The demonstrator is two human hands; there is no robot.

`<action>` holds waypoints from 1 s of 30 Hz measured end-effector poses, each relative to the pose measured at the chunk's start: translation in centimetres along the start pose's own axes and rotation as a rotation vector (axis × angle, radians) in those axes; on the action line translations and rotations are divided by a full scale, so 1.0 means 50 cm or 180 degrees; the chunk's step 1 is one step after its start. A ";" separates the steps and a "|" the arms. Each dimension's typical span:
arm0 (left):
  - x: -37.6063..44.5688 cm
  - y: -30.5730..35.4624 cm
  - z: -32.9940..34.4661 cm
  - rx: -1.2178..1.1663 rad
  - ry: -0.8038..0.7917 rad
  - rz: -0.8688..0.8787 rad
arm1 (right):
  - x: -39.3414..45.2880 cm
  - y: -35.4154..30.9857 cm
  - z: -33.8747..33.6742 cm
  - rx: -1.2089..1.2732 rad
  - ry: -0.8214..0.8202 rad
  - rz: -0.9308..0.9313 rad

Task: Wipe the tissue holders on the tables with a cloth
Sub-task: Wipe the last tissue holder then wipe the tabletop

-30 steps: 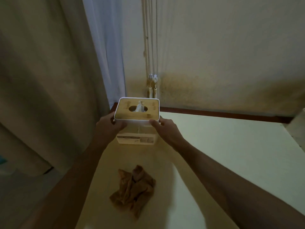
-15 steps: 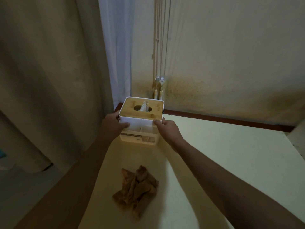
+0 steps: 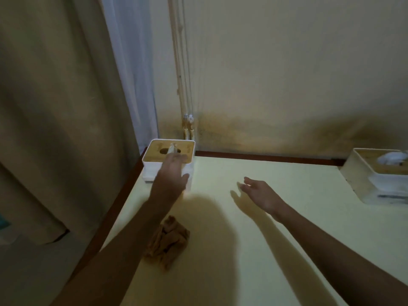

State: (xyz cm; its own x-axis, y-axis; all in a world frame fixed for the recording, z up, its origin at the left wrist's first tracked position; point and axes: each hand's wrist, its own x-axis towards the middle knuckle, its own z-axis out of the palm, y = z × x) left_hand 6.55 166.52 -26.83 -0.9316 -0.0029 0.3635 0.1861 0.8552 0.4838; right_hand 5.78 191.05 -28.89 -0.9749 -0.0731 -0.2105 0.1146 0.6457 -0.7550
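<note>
Left hand (image 3: 171, 173): your fingers lay straight over the near edge of the tissue holder (image 3: 154, 161), gripping nothing.
Right hand (image 3: 260, 191): loose and spread above the table (image 3: 276, 239), holding nothing, well apart from both holders.
Tissue holder: sat at the table's far left corner, tissue poking up.
Second holder (image 3: 362, 173): at the right edge.
Cloth (image 3: 170, 241): crumpled on the table, near your left forearm.

The tabletop (image 3: 276, 228) lies open right of the corner tissue holder (image 3: 154, 164), up to a second tissue holder (image 3: 362, 180) at the far right edge. A crumpled brown cloth (image 3: 170, 241) lies nearer, wall (image 3: 276, 85) and curtain (image 3: 55, 107) closing behind.
</note>
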 end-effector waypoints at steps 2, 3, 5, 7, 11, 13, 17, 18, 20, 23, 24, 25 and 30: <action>-0.008 0.087 0.023 -0.0049 -0.0279 0.0194 | -0.051 0.058 -0.071 0.0027 0.0109 0.0085; -0.011 0.134 0.040 -0.0106 -0.0442 0.0246 | -0.078 0.089 -0.109 0.0052 0.0196 0.0119; -0.014 0.235 0.081 -0.0243 -0.0748 0.0255 | -0.130 0.152 -0.190 0.0094 0.0446 0.0201; -0.017 0.338 0.136 -0.0377 -0.1040 0.0225 | -0.180 0.212 -0.271 0.0137 0.0705 0.0280; -0.013 0.552 0.256 -0.0402 -0.1382 0.0300 | -0.250 0.332 -0.427 0.0198 0.1213 0.0439; -0.009 0.644 0.315 -0.0463 -0.1453 0.0250 | -0.266 0.390 -0.492 0.0166 0.1470 0.0550; 0.009 0.762 0.416 -0.0534 -0.1490 -0.0051 | -0.267 0.480 -0.598 0.0247 0.1817 0.0644; 0.016 0.778 0.436 -0.0536 -0.1489 -0.0101 | -0.259 0.498 -0.620 0.0312 0.1829 0.0635; 0.034 0.802 0.469 -0.0551 -0.1505 -0.0164 | -0.237 0.531 -0.658 0.0387 0.1793 0.0640; 0.074 0.822 0.509 -0.0646 -0.1525 -0.0129 | -0.183 0.567 -0.706 0.0557 0.1607 0.0564; 0.086 0.825 0.522 -0.0697 -0.1535 -0.0082 | -0.164 0.572 -0.717 0.0559 0.1563 0.0544; 0.098 0.825 0.535 -0.0774 -0.1546 -0.0069 | -0.144 0.578 -0.727 0.0529 0.1532 0.0505; 0.133 0.824 0.586 -0.1442 -0.1789 -0.0397 | -0.067 0.614 -0.752 0.0854 0.1219 0.0261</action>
State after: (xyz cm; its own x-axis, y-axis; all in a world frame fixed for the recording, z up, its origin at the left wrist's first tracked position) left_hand -1.16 216.93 -27.81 -0.9512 0.2843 -0.1202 0.0658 0.5673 0.8209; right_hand 5.36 239.72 -28.02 -0.9551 0.2879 -0.0700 0.1902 0.4146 -0.8899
